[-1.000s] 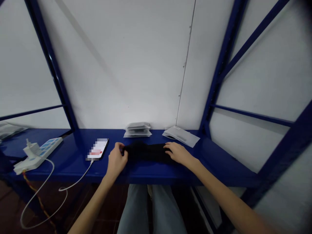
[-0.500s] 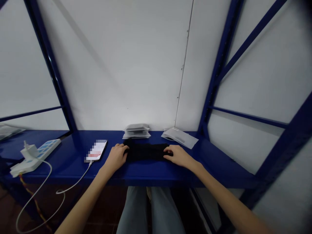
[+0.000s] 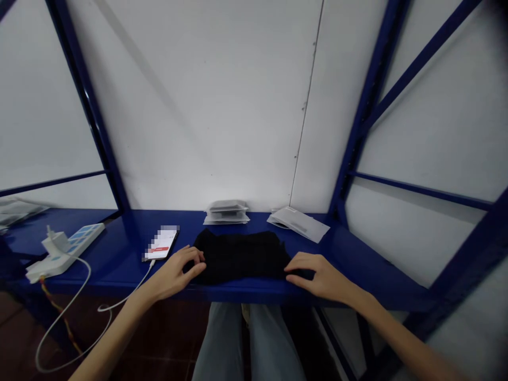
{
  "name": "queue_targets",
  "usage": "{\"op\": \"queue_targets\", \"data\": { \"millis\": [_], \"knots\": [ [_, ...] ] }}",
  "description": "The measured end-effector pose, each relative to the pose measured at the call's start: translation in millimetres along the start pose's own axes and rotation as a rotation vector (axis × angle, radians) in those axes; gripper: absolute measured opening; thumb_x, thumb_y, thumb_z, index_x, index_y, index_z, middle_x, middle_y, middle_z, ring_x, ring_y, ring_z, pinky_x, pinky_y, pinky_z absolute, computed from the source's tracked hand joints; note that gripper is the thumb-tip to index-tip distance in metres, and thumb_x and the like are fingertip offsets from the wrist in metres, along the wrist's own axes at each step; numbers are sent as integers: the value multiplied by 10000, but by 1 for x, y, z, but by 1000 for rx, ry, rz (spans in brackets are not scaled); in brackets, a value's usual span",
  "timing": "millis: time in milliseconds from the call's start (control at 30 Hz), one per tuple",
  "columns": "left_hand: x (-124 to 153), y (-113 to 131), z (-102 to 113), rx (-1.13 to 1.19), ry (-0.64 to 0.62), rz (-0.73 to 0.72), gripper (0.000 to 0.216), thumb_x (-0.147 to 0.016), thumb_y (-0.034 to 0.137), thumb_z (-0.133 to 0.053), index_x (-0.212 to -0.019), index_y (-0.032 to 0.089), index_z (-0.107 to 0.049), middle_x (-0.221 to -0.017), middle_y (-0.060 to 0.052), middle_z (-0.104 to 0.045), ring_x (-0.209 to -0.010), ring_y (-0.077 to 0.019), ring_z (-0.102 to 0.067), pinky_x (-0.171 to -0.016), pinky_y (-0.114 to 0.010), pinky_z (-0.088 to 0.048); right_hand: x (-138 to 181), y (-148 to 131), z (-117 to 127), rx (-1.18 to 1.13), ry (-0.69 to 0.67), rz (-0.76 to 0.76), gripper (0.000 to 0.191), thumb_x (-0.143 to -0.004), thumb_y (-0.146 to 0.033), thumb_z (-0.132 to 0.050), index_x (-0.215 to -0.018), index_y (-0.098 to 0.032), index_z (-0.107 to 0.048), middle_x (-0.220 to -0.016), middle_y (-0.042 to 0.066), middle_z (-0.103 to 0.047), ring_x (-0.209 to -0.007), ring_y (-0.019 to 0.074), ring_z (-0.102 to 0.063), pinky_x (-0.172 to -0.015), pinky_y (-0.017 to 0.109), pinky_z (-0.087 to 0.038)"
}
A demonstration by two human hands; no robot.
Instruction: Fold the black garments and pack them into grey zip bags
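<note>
A piece of black cloth (image 3: 243, 256) lies spread across the blue shelf (image 3: 254, 288) in front of me, wider from front to back on its left side. At its left edge is my left hand (image 3: 181, 271), its fingers curled and its thumb close to the fingertips on the fabric. My right hand (image 3: 313, 272) pinches the right edge near the front corner between thumb and fingertips. What kind of garment or fabric piece it is does not show.
Behind the cloth sit a stack of clear plastic packets (image 3: 226, 212) and some flat packets (image 3: 299, 222). To the left lie a phone (image 3: 162, 245) with a white charging cable (image 3: 135, 291) and a white power strip (image 3: 65, 251). Blue rack posts (image 3: 353, 153) and a white wall (image 3: 206, 106) enclose the shelf.
The black cloth has been opened out toward me and now covers more of the shelf. Both hands have come nearer the front edge and farther apart, and the view has shifted slightly.
</note>
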State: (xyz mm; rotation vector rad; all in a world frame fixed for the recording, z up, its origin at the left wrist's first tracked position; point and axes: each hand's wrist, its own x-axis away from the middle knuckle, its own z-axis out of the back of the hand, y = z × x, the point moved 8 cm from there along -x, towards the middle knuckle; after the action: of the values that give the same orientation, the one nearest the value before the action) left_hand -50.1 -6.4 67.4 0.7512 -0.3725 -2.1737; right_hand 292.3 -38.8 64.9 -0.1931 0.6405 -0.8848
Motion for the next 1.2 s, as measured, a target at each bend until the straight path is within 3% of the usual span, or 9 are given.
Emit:
{"op": "queue_targets", "data": {
  "millis": [167, 267, 333, 400, 467, 667, 900, 1067, 1200],
  "knots": [
    [-42, 2, -3, -161, 136, -53, 171, -956, 272, -515, -1044, 249, -659, -1046, -58, -711, -1016, -237, -674, -1016, -411, -512, -43, 18, 21, 1, 219, -105, 262, -946, -409, -604, -1092, -272, -773, -1095, 52, -785, -1006, 266, -726, -949, 426, -567],
    [-74, 3, -24, -208, 98, -127, 311, -911, 199, -559, -1206, 244, -647, -1231, -90, -673, -1134, -246, -653, -1033, -395, -510, -81, 27, -2, 132, 65, -13, 251, -890, -325, -673, -1110, -244, -763, -1231, 66, -743, -1158, 277, -669, -1068, 440, -488],
    [-91, -3, -39, -229, 44, -135, 377, -870, 187, -614, -1243, 233, -654, -1277, -102, -664, -1164, -257, -651, -1053, -398, -504, -97, 39, -23, 191, -63, -11, 240, -875, -278, -677, -1091, -229, -768, -1224, 71, -746, -1147, 271, -672, -1061, 417, -484],
    [-102, -12, -49, -246, -1, -102, 342, -867, 184, -617, -1198, 226, -692, -1235, -99, -697, -1132, -259, -671, -1034, -391, -513, -104, 50, -33, 219, -95, -49, 220, -898, -238, -624, -1057, -222, -776, -1143, 63, -773, -1069, 255, -699, -1012, 382, -505],
    [-108, -23, -50, -245, 7, -35, 273, -899, 196, -580, -1127, 225, -728, -1141, -88, -742, -1060, -255, -697, -982, -376, -528, -107, 56, -33, 211, -62, -90, 240, -931, -229, -565, -1039, -224, -779, -1067, 56, -791, -990, 241, -717, -948, 353, -523],
    [-117, -51, -29, -247, 222, 192, 275, -968, 249, -518, -1135, 197, -730, -964, -85, -771, -895, -243, -710, -871, -337, -513, -130, 74, -25, 161, 44, -217, 242, -953, -296, -558, -1027, -223, -777, -946, 52, -798, -868, 230, -721, -826, 323, -535],
    [-125, -71, -47, -251, 211, 294, 341, -1025, 419, -475, -1096, 199, -725, -1022, -97, -758, -982, -270, -691, -885, -349, -496, -146, 108, -42, 330, 169, -394, 250, -946, -338, -589, -1043, -200, -774, -1004, 101, -778, -985, 279, -695, -900, 379, -513],
    [-122, -66, -49, -334, 224, 223, 366, -939, 312, -631, -1270, 158, -622, -1237, -145, -660, -1104, -303, -647, -965, -395, -494, -130, 81, -21, 303, 378, -274, 277, -954, -362, -570, -1094, -199, -746, -1061, 94, -747, -898, 250, -684, -898, 386, -516],
    [-113, -48, -35, -329, 273, 159, 427, -936, 300, -623, -1332, 150, -565, -1290, -153, -586, -1090, -293, -632, -967, -404, -507, -101, 41, -23, 162, 310, -79, 257, -965, -379, -561, -1059, -222, -741, -1122, 81, -733, -975, 251, -682, -916, 377, -526]
  ]
}}
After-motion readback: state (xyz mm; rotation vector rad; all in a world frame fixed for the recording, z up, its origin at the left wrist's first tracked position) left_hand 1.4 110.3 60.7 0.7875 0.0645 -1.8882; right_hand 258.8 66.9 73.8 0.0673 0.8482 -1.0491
